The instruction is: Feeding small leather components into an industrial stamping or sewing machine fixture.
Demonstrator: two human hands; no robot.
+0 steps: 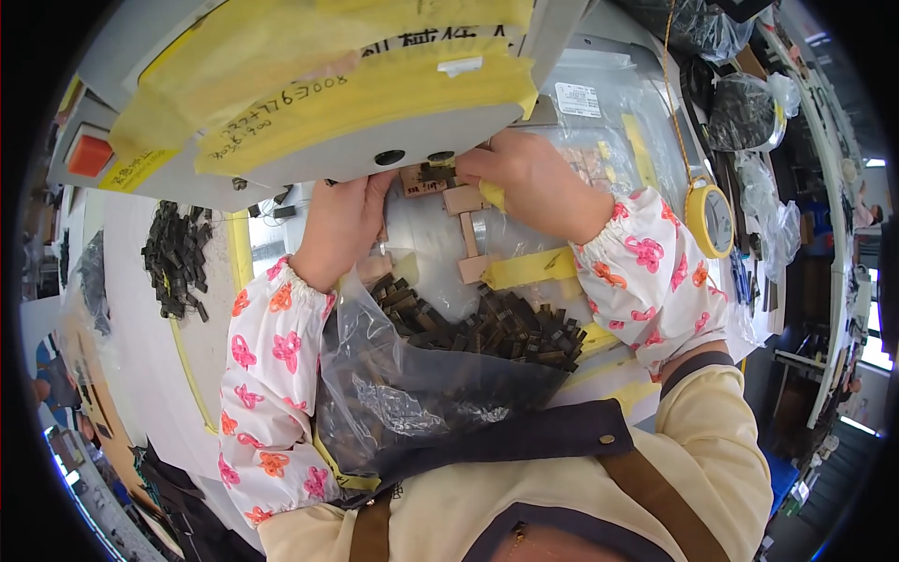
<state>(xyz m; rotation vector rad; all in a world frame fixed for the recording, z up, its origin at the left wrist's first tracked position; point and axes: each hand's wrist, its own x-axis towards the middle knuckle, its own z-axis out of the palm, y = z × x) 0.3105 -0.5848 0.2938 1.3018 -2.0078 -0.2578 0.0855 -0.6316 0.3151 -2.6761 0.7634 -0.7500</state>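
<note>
Beneath the overhanging machine head [309, 161], both my hands reach in from either side. My right hand [538, 183] has its fingers drawn together at a small dark part [436, 172] on the tan fixture block [423, 184]. Opposite it, the thumb of my left hand [339, 225] points toward the same block, while its other fingers are partly hidden by the machine's edge. More tan blocks [468, 234] are joined in front of the fixture. Closer to me, a clear plastic bag [403, 375] lies open around a heap of small dark parts [524, 328].
A second pile of dark parts [178, 258] lies on the pale table at the left. Yellow tape strips [534, 269] are stuck to the work surface. A red button box [89, 155] sits at the far left. At the right stands a yellow tape roll [709, 218] beside plastic bags [773, 201].
</note>
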